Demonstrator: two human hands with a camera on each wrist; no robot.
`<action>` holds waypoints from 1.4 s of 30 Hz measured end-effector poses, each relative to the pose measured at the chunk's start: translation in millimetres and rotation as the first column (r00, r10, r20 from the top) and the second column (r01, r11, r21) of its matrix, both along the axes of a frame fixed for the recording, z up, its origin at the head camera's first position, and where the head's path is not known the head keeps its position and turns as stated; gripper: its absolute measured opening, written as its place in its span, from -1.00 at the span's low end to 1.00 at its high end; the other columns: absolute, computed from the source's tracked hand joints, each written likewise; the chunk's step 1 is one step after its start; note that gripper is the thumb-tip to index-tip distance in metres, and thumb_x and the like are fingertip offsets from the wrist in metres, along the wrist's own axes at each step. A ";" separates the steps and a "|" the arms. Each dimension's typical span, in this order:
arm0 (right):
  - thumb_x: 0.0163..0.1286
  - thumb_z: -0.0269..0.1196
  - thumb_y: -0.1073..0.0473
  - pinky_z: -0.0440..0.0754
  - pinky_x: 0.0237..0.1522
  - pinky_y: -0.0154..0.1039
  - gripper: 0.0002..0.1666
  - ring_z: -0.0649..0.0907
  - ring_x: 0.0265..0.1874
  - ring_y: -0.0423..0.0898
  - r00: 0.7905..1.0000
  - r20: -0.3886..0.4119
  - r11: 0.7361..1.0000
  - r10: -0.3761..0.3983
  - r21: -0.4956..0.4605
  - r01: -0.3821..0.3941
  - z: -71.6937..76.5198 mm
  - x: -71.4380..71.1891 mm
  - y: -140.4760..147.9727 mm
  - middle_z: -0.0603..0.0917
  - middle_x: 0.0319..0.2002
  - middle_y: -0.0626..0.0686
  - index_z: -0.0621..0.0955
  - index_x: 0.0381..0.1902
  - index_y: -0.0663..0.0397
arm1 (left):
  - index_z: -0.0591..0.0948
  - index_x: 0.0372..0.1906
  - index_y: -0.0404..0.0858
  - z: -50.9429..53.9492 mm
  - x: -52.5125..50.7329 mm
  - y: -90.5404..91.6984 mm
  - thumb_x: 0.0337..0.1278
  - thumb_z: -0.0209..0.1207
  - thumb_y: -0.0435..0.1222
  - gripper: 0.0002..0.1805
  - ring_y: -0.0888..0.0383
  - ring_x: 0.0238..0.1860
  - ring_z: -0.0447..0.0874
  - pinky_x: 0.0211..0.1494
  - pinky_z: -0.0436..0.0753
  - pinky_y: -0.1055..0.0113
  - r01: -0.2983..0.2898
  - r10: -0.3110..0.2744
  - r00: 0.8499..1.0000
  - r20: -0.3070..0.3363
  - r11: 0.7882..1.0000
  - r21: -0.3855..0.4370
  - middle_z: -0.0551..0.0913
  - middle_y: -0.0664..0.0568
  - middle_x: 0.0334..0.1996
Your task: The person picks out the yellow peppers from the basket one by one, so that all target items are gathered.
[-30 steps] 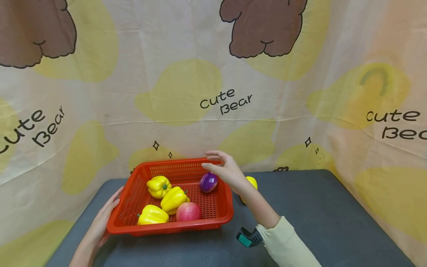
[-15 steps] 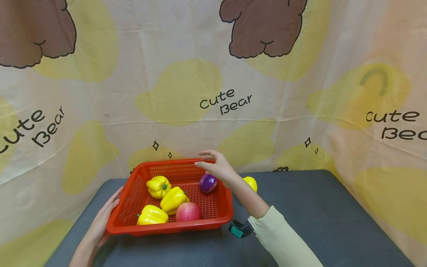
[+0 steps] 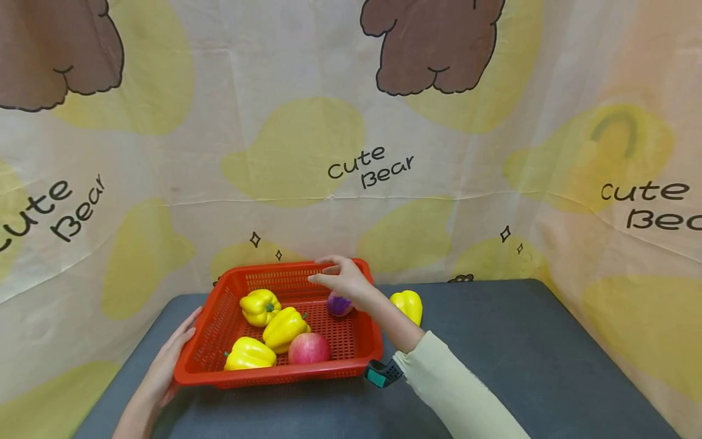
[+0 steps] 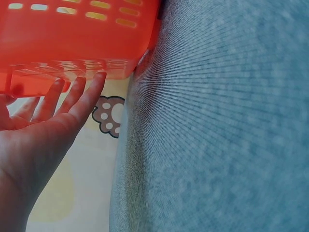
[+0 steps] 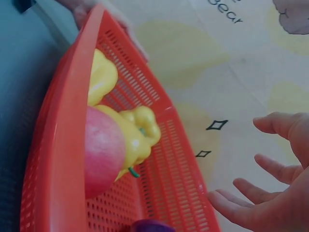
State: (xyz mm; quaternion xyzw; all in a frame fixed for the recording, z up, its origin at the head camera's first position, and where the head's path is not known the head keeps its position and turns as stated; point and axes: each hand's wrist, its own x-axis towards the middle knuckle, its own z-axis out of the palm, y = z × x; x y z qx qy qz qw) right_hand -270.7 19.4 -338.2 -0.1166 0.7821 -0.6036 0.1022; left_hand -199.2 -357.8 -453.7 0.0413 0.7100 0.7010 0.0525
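A red basket (image 3: 285,376) holds several yellow bell peppers (image 3: 249,354), a pink-red apple (image 3: 309,348) and a purple round item (image 3: 338,305). My left hand (image 3: 164,366) rests against the basket's left side; in the left wrist view its extended fingers (image 4: 89,96) touch the perforated wall. Above the basket's back right part hovers my right hand (image 3: 345,280), fingers spread and holding nothing, partly covering the purple item. The right wrist view shows the same hand (image 5: 275,183) beside the basket's rim (image 5: 186,145), with the apple (image 5: 102,150) and peppers (image 5: 137,145) inside.
Another yellow pepper (image 3: 407,306) lies on the dark grey table (image 3: 493,353), right of the basket and behind my right forearm. A dark band with a green part (image 3: 384,373) sits at my right wrist. Behind the table hangs a printed cloth (image 3: 296,152).
My right hand has moved left over the basket, covering more of the purple item and uncovering more of the pepper on the table. The left hand and basket have barely moved.
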 end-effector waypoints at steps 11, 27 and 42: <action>0.42 0.45 0.09 0.60 0.28 0.27 -0.36 0.60 0.28 0.28 0.994 0.103 0.999 0.030 0.031 -0.033 -14.3 -5.8 -14.9 0.55 0.33 0.31 0.55 0.37 0.14 | -0.22 0.75 0.03 -0.4 -0.1 -1.2 0.75 -0.28 0.06 -0.28 0.50 0.14 0.63 0.09 0.74 0.31 0.008 -0.008 1.000 -0.002 1.000 -0.004 0.18 0.32 0.48; 0.37 0.49 0.02 0.61 0.26 0.29 -0.34 0.53 0.35 0.34 0.976 0.217 0.990 0.021 0.129 -0.050 -22.3 -13.1 -30.1 0.46 0.39 0.21 0.57 0.37 -0.01 | -0.24 0.75 -0.01 -0.9 -0.3 -1.5 0.76 -0.28 0.04 -0.27 0.50 0.16 0.62 0.09 0.73 0.33 0.026 -0.026 0.999 -0.023 1.000 0.005 0.23 0.42 0.41; 0.32 0.52 -0.02 0.62 0.23 0.28 -0.30 0.50 0.35 0.33 0.964 0.253 0.975 0.089 0.178 -0.136 -32.3 -23.8 -38.0 0.46 0.40 0.17 0.57 0.38 -0.08 | -0.22 0.75 0.02 -0.6 0.1 -1.3 0.76 -0.27 0.04 -0.28 0.50 0.14 0.63 0.09 0.74 0.32 0.017 -0.017 1.000 -0.009 1.000 0.007 0.27 0.47 0.37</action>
